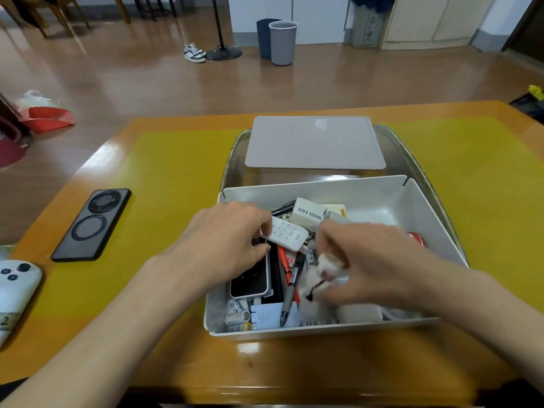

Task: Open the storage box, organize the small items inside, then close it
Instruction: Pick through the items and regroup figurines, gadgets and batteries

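The white storage box [365,192] stands open on the table, full of small items. Its grey lid [315,142] lies flat just behind it. My left hand [226,240] pinches a small white remote control [290,234] at the box's left side. My right hand [371,260] grips a white bundled cable with a black tie [316,282], blurred by motion. Beneath lie a white-edged power bank [250,279], pens [291,287], several batteries [238,318] and a white "MINI FAN" carton [307,214].
A black phone [92,225] lies face down left of the box on the yellow table mat [164,184]. A white device [14,287] sits at the table's left edge. A clear tray rim [412,160] curves round the box and lid. Bins and shoes stand on the floor beyond.
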Tool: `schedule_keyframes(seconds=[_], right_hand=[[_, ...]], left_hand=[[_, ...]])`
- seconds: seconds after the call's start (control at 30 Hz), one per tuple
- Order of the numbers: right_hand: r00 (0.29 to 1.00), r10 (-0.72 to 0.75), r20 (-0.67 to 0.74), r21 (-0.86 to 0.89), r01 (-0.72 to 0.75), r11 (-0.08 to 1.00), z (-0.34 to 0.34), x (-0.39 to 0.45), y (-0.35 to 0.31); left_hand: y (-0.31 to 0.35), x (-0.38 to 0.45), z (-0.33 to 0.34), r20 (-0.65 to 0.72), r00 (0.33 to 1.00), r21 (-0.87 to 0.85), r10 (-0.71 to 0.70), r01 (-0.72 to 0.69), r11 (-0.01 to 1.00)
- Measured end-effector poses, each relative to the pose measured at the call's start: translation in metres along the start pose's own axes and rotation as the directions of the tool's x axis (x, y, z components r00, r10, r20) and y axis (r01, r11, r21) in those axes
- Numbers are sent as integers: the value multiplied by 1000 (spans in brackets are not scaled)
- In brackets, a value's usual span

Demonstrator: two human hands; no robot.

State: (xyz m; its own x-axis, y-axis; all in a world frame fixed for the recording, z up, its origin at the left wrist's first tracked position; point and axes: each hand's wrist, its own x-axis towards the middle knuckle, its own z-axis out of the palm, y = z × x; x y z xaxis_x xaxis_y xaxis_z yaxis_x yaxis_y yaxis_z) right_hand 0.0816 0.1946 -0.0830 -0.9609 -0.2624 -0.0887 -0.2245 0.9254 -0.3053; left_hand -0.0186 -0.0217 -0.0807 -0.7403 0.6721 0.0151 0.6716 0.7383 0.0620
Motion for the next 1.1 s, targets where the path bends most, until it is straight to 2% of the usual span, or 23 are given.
schedule_keyframes(seconds=[0.07,0.17,0.27,0.4,0.57,0.63,0.77,0.83,0.93,1.03,1.1], right_hand=[[987,94,-129,124,-78,989,-19,-6,18],[920,222,-323,306,-120,944,-43,-16,49],[843,339,-418,428,-146,892,-48,-20,70],[815,419,-400,462,-215,860,-42,-18,82],[821,457,-342,585,-195,788,-39,-17,84],[826,466,-318,639,-177,748,-39,-17,86],[804,495,-328,706,-139,694,-37,-14,86],[803,481,-351,706,-110,699,-37,-13,87],[831,437,-344,681,-99,725,-37,-12,86],[866,400,-300,586,-164,794,-36,-12,85],[875,401,-271,575,-187,796,-36,-15,84]], left_hand=[[6,-3,-2,7,999,-16,31,-31,999],[22,-12,1,-7,995,-77,100,-100,992],[42,-17,10,6,983,-110,185,-183,977],[54,-12,17,76,968,-140,241,-228,963],[46,-4,17,174,956,-39,236,-233,972],[50,-4,17,126,959,11,255,-258,966],[43,6,10,-128,964,-56,233,-242,969],[24,15,10,-118,975,-33,190,-195,980],[0,25,13,7,991,-4,130,-130,992],[-5,28,17,6,988,34,151,-151,988],[-3,29,17,3,982,103,189,-189,977]])
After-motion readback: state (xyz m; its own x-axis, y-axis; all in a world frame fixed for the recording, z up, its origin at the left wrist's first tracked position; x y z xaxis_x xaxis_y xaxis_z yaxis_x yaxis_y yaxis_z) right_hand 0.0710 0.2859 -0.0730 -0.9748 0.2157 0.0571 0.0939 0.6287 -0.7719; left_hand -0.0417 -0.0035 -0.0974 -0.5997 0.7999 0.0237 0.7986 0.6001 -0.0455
